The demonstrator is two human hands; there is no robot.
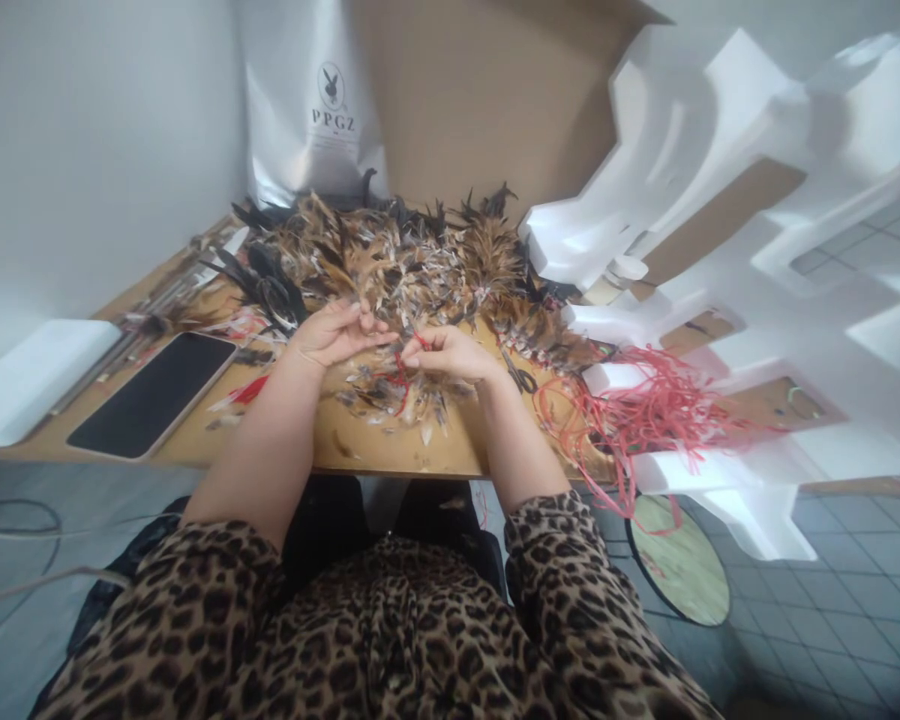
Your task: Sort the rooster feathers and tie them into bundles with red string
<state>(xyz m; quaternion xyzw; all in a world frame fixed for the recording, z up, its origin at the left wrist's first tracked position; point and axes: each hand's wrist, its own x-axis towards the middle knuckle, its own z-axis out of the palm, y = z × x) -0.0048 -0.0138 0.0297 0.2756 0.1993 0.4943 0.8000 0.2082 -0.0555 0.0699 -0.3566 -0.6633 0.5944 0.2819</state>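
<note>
My right hand [450, 354] is closed in a pinch on a thin red ribbon [401, 378], which trails down over loose feathers [420, 405] near the table's front. Just left of it, my left hand [341, 334] is turned partly palm up, its fingers apart and reaching toward the ribbon; I see nothing held in it. Behind both hands lies a wide heap of brown and black feathers [412, 255], some of them gathered in bunches. Dark-handled scissors [523, 377] rest to the right of my right hand.
A tangle of red ribbons [645, 405] hangs over the table's right edge beside white foam packaging [667, 150]. On the left lie a phone [154, 395], a white box [41, 375] and thin rods [157, 300]. A silver bag [311, 110] stands behind the feathers. A round stool [682, 560] is below right.
</note>
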